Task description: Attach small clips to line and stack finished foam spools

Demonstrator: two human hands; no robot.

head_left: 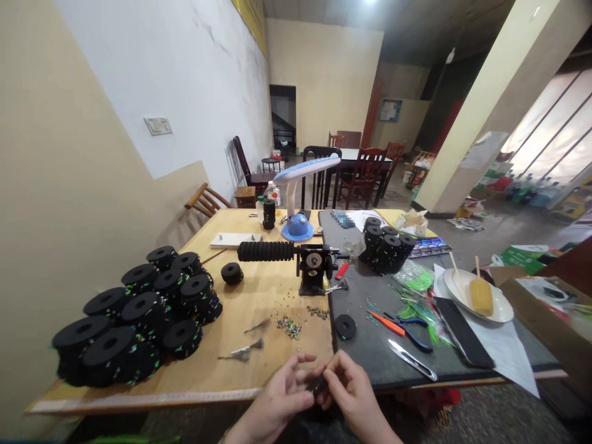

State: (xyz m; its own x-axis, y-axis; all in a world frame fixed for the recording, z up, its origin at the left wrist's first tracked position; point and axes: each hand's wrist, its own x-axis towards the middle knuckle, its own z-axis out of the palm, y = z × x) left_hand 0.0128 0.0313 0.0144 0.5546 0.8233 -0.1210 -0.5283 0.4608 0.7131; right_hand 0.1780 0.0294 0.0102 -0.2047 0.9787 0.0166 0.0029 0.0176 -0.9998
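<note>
My left hand (287, 390) and my right hand (350, 390) meet at the table's front edge. Between them is a small black piece (318, 386) with a speck of orange, mostly hidden by the fingers. My left thumb and fingers close around it, and my right fingertips pinch at its right side. Just beyond lies a flat black foam ring (345, 327). Left of that are a heap of tiny coloured beads (289, 327) and dark little metal bits (317, 312). Small grey brush-like pieces (243, 352) rest nearer the left hand.
Stacks of black foam spools (108, 348) fill the left side; more spools (387, 245) stand back right. A black winding machine (312, 268) sits mid-table before a blue lamp (297, 228). Rightward lie pliers (416, 336), silver snips (411, 359), a phone (464, 333) and a plate (502, 305) with corn.
</note>
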